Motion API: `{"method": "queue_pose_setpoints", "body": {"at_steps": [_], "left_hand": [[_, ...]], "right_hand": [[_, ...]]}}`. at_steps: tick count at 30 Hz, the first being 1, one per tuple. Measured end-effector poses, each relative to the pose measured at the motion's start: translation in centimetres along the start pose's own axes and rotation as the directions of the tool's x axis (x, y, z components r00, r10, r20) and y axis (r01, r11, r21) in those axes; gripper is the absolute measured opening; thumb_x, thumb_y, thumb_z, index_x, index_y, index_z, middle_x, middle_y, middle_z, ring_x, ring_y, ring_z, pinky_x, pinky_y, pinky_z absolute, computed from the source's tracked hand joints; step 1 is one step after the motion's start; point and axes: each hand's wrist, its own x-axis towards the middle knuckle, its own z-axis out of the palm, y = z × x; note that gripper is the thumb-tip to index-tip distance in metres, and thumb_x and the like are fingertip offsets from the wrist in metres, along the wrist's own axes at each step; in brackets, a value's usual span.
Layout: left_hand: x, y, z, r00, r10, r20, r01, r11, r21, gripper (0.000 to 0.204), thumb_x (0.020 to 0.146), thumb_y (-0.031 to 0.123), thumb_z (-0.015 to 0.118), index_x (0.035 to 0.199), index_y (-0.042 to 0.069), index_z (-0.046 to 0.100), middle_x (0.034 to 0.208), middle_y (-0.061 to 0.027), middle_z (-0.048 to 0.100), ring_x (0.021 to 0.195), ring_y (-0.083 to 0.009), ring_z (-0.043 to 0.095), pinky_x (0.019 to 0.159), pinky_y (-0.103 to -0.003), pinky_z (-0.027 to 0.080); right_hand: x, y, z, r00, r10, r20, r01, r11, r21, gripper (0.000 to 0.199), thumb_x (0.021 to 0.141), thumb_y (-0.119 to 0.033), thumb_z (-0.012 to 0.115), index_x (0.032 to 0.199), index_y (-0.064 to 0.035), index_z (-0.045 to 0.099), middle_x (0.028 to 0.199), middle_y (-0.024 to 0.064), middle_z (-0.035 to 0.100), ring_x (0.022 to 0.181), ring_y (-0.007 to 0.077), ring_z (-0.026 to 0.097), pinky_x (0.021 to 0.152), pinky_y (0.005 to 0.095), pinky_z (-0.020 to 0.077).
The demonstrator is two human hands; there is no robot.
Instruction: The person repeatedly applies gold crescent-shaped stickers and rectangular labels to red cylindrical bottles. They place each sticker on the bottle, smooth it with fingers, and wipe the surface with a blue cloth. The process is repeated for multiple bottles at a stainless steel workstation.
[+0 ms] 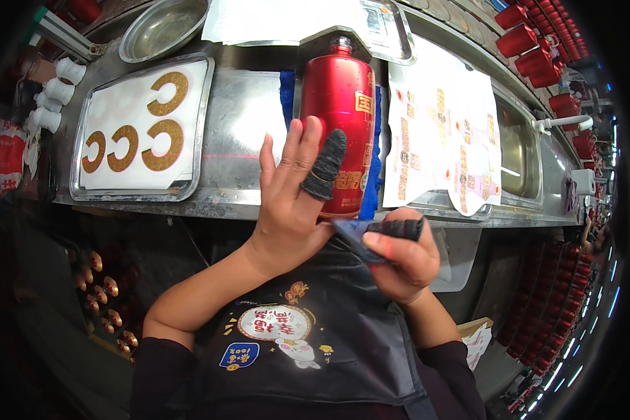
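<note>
A shiny red bottle with gold markings lies on the metal counter, its silver neck pointing away from me. My left hand is open, fingers stretched along the bottle's left side and lower part. A dark grey finger cot covers one of its fingers. Close to the bottle's base, my right hand is closed on a bluish, flat triangular scraper. The scraper's tip comes close to the left thumb; whether it touches the bottle I cannot tell. A dark finger cot is on the right hand too.
Left of the bottle, a metal tray holds several gold C-shaped decals on white backing. A steel bowl stands behind it. To the right lie decal sheets, with a sink beyond. Red bottles are stacked at the lower right.
</note>
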Motion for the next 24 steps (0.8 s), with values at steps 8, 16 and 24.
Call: {"method": "queue_pose_setpoints", "body": {"at_steps": [8,16,24], "left_hand": [[-0.6,-0.8,-0.2,0.998,-0.053,0.020,0.054,0.997,-0.053,0.099,0.076,0.023,0.085,0.157,0.000,0.032,0.162,-0.0298,0.029,0.149,-0.0440,0.034,0.117,-0.068,0.015],[-0.3,-0.3,-1.0,0.980,-0.132,0.150,0.152,0.979,-0.133,0.118,0.072,0.025,0.092,0.160,0.004,0.017,0.150,-0.0224,0.044,0.138,-0.0369,0.046,0.110,-0.050,0.037],[-0.2,-1.7,-1.6,0.990,-0.074,0.118,0.071,0.997,0.028,0.122,0.067,0.046,0.092,0.159,0.001,0.023,0.154,-0.0233,0.042,0.141,-0.0411,0.044,0.117,-0.071,0.008]], "right_hand": [[1.5,0.5,-0.5,0.979,-0.196,0.051,0.201,0.974,-0.105,0.039,0.062,0.009,0.078,0.097,-0.0080,0.077,0.084,0.0077,0.063,0.074,0.0246,0.060,0.065,0.0352,0.0490],[12.8,4.4,1.3,0.968,0.251,0.002,-0.251,0.966,0.066,0.019,0.086,-0.012,0.079,0.097,-0.0020,0.068,0.086,0.0048,0.068,0.077,0.0107,0.061,0.072,0.0264,0.0500],[12.1,2.7,0.2,0.996,0.061,-0.063,-0.060,0.998,0.027,0.019,0.079,-0.002,0.083,0.091,-0.0027,0.068,0.080,0.0021,0.070,0.072,0.0093,0.065,0.066,0.0260,0.0512]]}}
